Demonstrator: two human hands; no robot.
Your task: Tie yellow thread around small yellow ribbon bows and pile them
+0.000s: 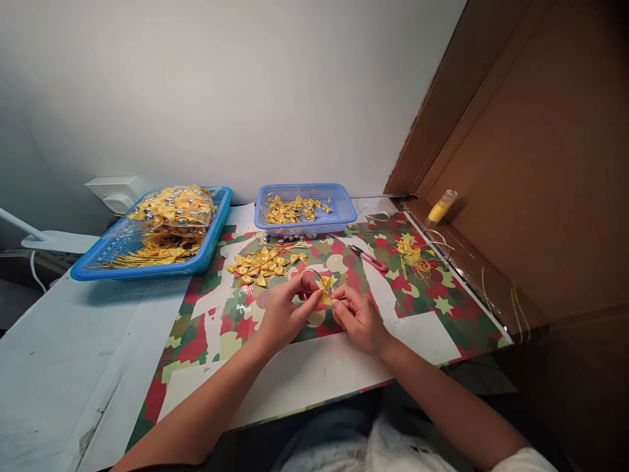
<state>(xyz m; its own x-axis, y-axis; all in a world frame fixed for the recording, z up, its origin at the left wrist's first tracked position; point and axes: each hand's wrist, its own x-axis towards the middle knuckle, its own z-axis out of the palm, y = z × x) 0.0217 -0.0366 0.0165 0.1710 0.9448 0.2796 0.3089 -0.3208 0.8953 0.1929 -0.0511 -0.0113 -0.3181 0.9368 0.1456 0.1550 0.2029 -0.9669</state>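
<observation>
Yellow satin bow (326, 286) pinched between left hand (285, 313), right hand (358, 318) fingers closed.

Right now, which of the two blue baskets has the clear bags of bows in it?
The large bright blue tray on the left holds bagged yellow bows. The smaller lavender-blue basket at centre holds only loose bows.

Single head-worn view, looking forward and down from above the seated person's lap, close over the near table edge (314, 387), facing the white wall (236, 85) beyond, cardboard panel (531, 170) closing the right side
</observation>
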